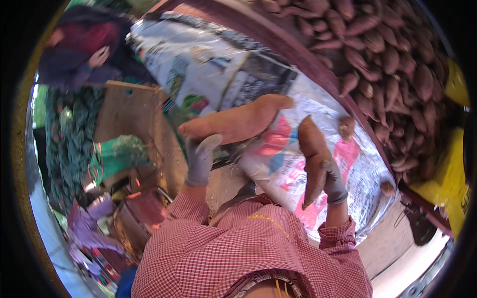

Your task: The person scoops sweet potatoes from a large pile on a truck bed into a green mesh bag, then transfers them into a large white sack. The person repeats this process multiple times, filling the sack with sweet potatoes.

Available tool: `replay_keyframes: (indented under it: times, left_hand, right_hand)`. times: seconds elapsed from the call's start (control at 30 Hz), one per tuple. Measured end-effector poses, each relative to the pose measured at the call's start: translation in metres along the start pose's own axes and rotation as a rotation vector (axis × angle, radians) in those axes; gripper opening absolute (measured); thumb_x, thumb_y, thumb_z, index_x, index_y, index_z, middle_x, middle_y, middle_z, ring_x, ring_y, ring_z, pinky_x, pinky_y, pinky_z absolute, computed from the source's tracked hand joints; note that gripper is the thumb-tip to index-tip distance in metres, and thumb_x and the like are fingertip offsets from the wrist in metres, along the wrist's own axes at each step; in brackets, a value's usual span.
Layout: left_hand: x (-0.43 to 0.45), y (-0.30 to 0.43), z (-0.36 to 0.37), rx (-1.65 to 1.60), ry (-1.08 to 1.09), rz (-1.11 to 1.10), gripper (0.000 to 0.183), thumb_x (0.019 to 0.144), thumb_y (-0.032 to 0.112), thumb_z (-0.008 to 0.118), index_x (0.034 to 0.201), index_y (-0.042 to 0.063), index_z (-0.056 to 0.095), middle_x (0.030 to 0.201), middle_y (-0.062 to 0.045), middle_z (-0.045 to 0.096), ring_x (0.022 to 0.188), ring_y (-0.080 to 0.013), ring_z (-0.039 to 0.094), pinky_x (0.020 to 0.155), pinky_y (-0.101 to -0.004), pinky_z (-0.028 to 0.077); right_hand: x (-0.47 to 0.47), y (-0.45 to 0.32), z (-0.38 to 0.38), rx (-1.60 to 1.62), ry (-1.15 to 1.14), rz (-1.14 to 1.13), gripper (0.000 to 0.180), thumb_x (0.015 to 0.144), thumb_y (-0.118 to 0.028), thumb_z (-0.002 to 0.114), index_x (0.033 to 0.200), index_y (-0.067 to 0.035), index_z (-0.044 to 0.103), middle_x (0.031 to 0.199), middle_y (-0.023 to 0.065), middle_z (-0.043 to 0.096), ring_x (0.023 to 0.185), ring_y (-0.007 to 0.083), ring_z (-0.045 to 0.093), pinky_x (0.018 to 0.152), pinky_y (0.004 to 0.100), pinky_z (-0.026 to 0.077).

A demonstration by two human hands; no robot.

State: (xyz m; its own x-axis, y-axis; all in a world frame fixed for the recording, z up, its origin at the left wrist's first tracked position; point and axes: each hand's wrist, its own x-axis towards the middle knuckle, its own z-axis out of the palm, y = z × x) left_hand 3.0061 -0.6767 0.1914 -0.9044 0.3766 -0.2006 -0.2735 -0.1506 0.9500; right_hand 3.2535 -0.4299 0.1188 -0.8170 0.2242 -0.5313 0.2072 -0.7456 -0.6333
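My left hand (203, 158), in a grey glove, holds a large, long sweet potato (238, 119) near its left end, with the thumb laid over its lower side. My right hand (333, 182), gloved too, grips a darker, upright sweet potato (313, 156) from its right side. Both are held over printed plastic sacks (290, 186) spread in front of me. A small sweet potato (346, 126) lies on the sacks beyond my right hand, and another (387, 189) near their right edge.
A large pile of sweet potatoes (391, 63) lies behind a reddish rail (316, 67). A person (89, 48) is at the upper left. Green netting (121, 156), dark green mesh sacks (72, 149) and purple cloth (89, 231) lie left. Yellow sacks (443, 186) stand right.
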Motion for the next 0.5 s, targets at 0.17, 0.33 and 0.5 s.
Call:
replay_keyframes:
  times: [0.17, 0.33, 0.5]
  left_hand:
    - [-0.052, 0.016, -0.142, 0.177, 0.399, 0.029, 0.044, 0.082, 0.009, 0.074, 0.121, -0.007, 0.059, 0.118, -0.008, 0.061, 0.105, -0.0155, 0.059, 0.094, -0.0288, 0.046]
    - [-0.034, -0.048, -0.209, 0.387, 0.423, 0.202, 0.055, 0.085, 0.012, 0.073, 0.131, -0.007, 0.051, 0.124, -0.011, 0.058, 0.112, -0.0189, 0.058, 0.098, -0.0305, 0.046]
    - [-0.004, -0.091, -0.196, 0.393, 0.285, -0.003, 0.044, 0.090, 0.004, 0.065, 0.131, -0.007, 0.052, 0.132, -0.013, 0.056, 0.117, -0.0224, 0.056, 0.102, -0.0336, 0.042]
  right_hand:
    - [0.071, 0.044, 0.139, -0.245, -0.429, -0.051, 0.074, 0.084, -0.035, 0.067, 0.140, 0.007, 0.042, 0.136, 0.0126, 0.052, 0.124, 0.0193, 0.047, 0.108, 0.0329, 0.035]
    - [0.159, 0.116, 0.237, -0.675, -0.240, -0.122, 0.064, 0.079, -0.035, 0.073, 0.125, 0.005, 0.053, 0.104, 0.0140, 0.065, 0.094, 0.0183, 0.061, 0.087, 0.0327, 0.050]
    - [0.160, 0.115, 0.238, -0.652, -0.377, -0.225, 0.059, 0.088, -0.024, 0.067, 0.138, 0.001, 0.048, 0.132, 0.0170, 0.058, 0.121, 0.0238, 0.055, 0.103, 0.0343, 0.042]
